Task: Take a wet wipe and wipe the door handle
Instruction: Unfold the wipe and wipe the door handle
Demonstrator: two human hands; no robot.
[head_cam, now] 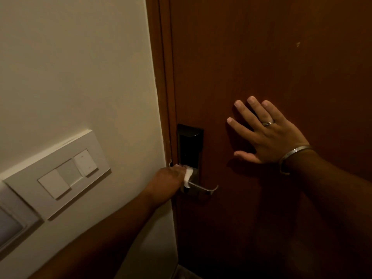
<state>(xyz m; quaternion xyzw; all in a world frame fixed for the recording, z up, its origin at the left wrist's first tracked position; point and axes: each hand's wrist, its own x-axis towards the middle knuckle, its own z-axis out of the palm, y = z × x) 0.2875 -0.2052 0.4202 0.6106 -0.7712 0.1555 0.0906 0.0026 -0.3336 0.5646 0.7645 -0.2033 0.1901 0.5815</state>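
My left hand (168,179) is closed around a white wet wipe (188,176) and presses it on the door handle (203,188), at the end where the lever meets the lock plate (190,146). My right hand (267,135) holds nothing; it lies flat with the fingers spread on the brown door (281,57), to the right of the lock plate and a little higher than the handle.

The wipe is bunched between my fingers and the metal, and only a small part of it shows. The free end of the lever, right of the wipe, is bare and looks not covered yet. To the left of the lock plate there is the pale wall (80,67) with a switch panel (60,174).

I judge that the first part is done, because the wipe is already in my hand and on the handle. The wiping itself is in progress. What is left, I think, is to move the wipe along the lever to its curved tip, and maybe under it. If the handle is already clean near my fingers, I cannot tell.
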